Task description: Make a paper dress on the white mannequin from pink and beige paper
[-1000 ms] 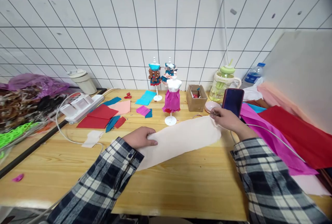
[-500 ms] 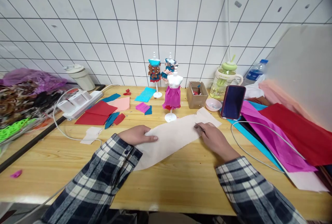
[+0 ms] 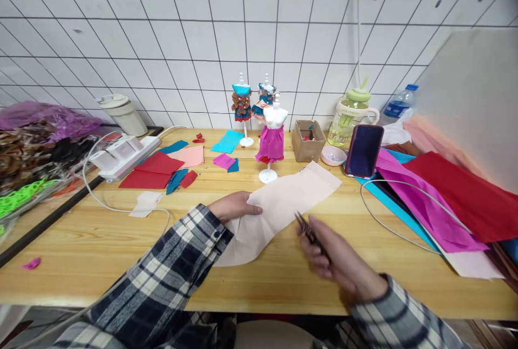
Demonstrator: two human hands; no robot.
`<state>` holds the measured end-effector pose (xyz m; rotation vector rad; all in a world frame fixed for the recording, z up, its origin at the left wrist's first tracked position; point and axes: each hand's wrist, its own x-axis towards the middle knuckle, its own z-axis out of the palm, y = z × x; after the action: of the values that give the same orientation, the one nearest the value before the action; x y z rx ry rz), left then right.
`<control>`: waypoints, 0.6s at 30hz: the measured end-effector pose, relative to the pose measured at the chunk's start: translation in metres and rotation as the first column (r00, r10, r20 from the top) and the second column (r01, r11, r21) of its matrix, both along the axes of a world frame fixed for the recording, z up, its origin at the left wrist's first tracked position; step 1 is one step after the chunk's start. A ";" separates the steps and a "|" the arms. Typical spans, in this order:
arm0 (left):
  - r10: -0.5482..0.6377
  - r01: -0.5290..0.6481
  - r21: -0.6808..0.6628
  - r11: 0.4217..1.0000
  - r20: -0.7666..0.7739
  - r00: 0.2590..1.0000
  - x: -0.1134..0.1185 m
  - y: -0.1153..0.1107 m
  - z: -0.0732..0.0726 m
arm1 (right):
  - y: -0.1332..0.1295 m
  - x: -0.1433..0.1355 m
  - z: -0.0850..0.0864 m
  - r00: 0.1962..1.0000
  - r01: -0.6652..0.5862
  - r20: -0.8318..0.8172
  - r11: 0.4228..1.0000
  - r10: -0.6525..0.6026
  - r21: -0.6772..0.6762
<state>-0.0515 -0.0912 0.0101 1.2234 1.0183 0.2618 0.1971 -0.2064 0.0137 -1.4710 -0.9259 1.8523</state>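
A long pale pink sheet (image 3: 283, 198) lies slanted across the middle of the wooden table, with creases near its left end. My left hand (image 3: 234, 206) grips its upper left edge, thumb on top and fingers out of sight beneath. Small dark scissors or snips (image 3: 311, 234) are held in my right hand (image 3: 332, 254), their tips pointing up and left beside the sheet's lower edge. A small white mannequin in a magenta skirt (image 3: 271, 143) stands just behind the sheet.
Two more dressed mannequins (image 3: 242, 103) stand behind. A cardboard box (image 3: 308, 141), pink dish (image 3: 333, 156), phone (image 3: 364, 150) and green-lidded bottle (image 3: 350, 120) are at back right. Coloured sheets (image 3: 437, 203) lie right; red pieces (image 3: 151, 170) and a power strip (image 3: 129, 157) are left.
My right hand has drawn back from the sheet toward the table's front, showing the tool. My left hand has shifted right along the sheet, which has creased. The view has tilted slightly.
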 end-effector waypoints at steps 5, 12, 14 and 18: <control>-0.041 0.048 -0.071 0.996 0.097 0.994 -0.004 0.004 -0.001 | -0.040 -0.023 -0.005 0.950 -0.101 -0.310 0.970 0.029 -0.220; -0.140 0.146 -0.005 0.989 0.248 0.959 -0.006 0.004 -0.002 | -0.023 -0.030 0.002 0.950 -0.257 -0.204 0.964 0.238 -0.071; -0.125 0.126 0.012 0.992 0.252 0.960 -0.007 0.006 -0.003 | -0.019 -0.028 0.003 0.950 -0.290 -0.152 0.953 0.274 -0.090; 0.013 -0.032 0.068 0.997 0.258 0.966 -0.016 0.017 0.000 | 0.001 -0.029 0.006 0.928 -0.372 -0.035 0.927 0.370 -0.058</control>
<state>-0.0672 -0.0745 0.0103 1.2067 0.8025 0.4666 0.1681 -0.2052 0.0194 -1.3771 -1.2116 2.1803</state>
